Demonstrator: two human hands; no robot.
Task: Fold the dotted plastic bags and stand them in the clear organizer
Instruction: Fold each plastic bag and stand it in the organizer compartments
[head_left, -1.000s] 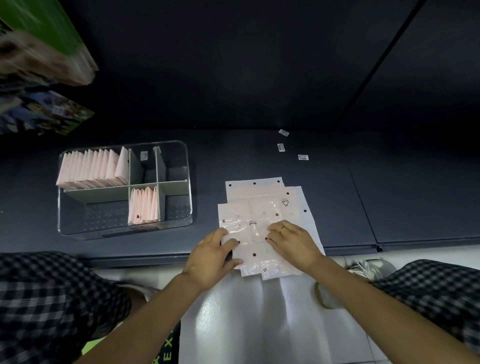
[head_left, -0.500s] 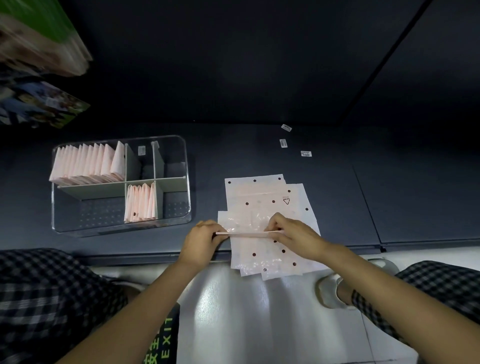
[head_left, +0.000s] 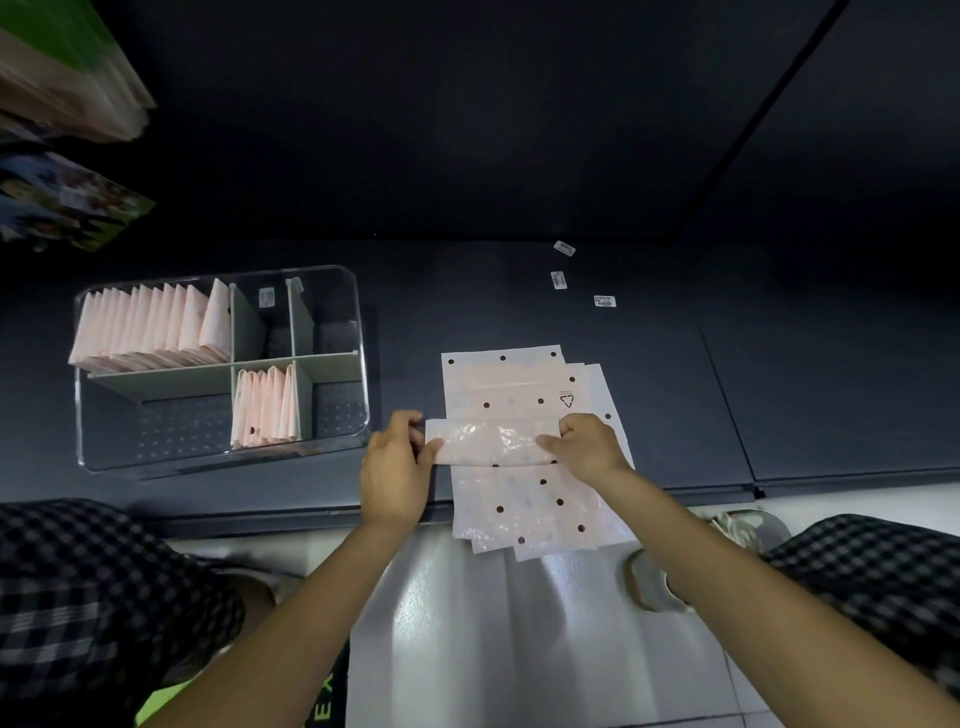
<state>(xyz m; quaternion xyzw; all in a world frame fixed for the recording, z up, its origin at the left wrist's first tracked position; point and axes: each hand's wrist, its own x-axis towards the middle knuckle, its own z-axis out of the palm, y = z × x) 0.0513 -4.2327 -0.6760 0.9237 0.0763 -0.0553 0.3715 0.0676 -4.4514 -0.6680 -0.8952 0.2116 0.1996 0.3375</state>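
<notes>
While both hands hold it up, a folded strip of dotted plastic bag (head_left: 491, 442) stretches between them just above a loose pile of flat dotted bags (head_left: 524, 499); the left hand (head_left: 393, 473) pinches the strip's left end between thumb and curled fingers; the right hand (head_left: 587, 447) grips its right end the same way; the pile lies directly beneath and beyond the hands, its near edge hanging over the front lip of the dark tabletop (head_left: 519, 291); well to the left of the left hand sits the clear organizer (head_left: 358, 364), split by grey dividers; a long row of folded pink bags (head_left: 150, 327) stands upright in its far left compartment; a shorter row (head_left: 266, 408) stands in the near middle one; three small white labels (head_left: 558, 279) lie on the tabletop beyond the right hand; checked trouser legs (head_left: 88, 597) frame both sides.
</notes>
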